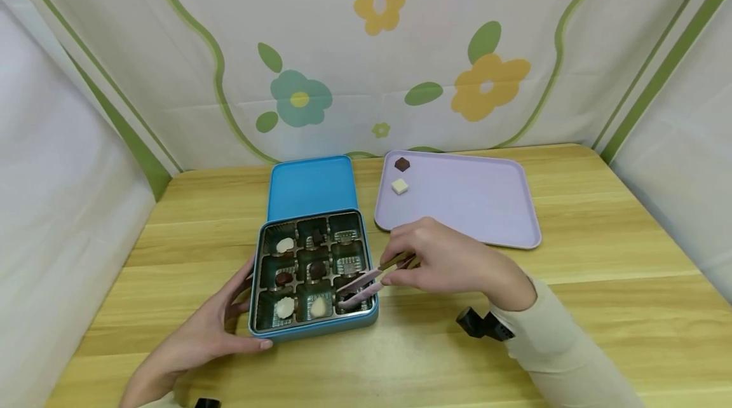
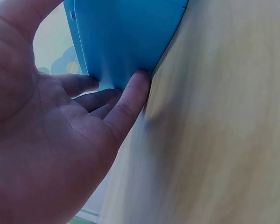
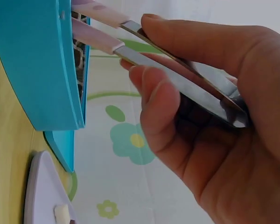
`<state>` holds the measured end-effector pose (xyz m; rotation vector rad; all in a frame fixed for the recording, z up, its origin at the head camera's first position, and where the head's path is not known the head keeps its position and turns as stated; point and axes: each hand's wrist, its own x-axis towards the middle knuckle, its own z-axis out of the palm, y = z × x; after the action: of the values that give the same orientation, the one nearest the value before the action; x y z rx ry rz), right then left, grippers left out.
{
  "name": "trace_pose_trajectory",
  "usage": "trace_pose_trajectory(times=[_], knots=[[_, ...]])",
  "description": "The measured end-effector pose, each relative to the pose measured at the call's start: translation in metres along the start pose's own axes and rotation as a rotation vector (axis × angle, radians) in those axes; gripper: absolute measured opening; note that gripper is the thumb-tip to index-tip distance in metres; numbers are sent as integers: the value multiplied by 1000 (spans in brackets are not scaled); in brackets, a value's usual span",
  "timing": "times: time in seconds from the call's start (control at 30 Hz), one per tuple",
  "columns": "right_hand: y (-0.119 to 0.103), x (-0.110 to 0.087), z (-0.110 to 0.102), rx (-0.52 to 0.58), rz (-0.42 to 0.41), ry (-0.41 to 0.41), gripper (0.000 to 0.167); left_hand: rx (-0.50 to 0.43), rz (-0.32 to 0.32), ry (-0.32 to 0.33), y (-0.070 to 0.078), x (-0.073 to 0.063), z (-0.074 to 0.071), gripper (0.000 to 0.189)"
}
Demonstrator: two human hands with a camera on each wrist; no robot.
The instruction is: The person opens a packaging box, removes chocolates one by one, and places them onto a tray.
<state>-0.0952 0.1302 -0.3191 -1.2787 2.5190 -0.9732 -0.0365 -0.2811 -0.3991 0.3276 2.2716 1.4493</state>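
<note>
A blue tin [image 1: 311,274] with a dark divided insert sits on the table, several chocolates in its compartments. Among them are a white scalloped piece [image 1: 284,307], a pale drop-shaped piece [image 1: 318,307] and a round dark one [image 1: 316,270]. My right hand [image 1: 443,258] grips small metal tongs [image 3: 177,81] with lilac tips. Those tips reach down into the near right compartment, around a dark piece largely hidden by them. My left hand [image 1: 214,322] rests against the tin's left side, thumb by the near left corner, relaxed fingertips [image 2: 139,79] touching the blue wall.
Behind the tin lies its blue lid [image 1: 311,185]. A lilac tray [image 1: 463,195] at the back right carries a dark chocolate [image 1: 403,164] and a white square one [image 1: 399,186] near its left edge. A flowered cloth [image 1: 354,65] hangs behind the wooden table [image 1: 434,357].
</note>
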Motion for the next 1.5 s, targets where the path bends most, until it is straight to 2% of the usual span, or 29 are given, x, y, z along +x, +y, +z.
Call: trace_pose_trajectory(times=[0.13,0.27,0.63,0.77,0.93,1.1,1.5], knots=[[6,-2,-2,15,-27,40,7,4,11,2,0,0,1,133],[15,-4,-6,69,-19,71,7,11,9,7,1,0,1,133],[37,-11,-15,320,120,98,10,7,7,1,-1,1,1,133],[43,-12,-15,371,143,98,11,4,-2,-1,-1,1,1,133],[47,-13,-15,378,158,105,10,8,6,-2,-1,1,0,132],[51,-14,-17,338,163,122,10,6,7,-2,-1,0,1,132],[59,-26,-34,327,238,226,11,12,8,-3,-1,0,1,132]])
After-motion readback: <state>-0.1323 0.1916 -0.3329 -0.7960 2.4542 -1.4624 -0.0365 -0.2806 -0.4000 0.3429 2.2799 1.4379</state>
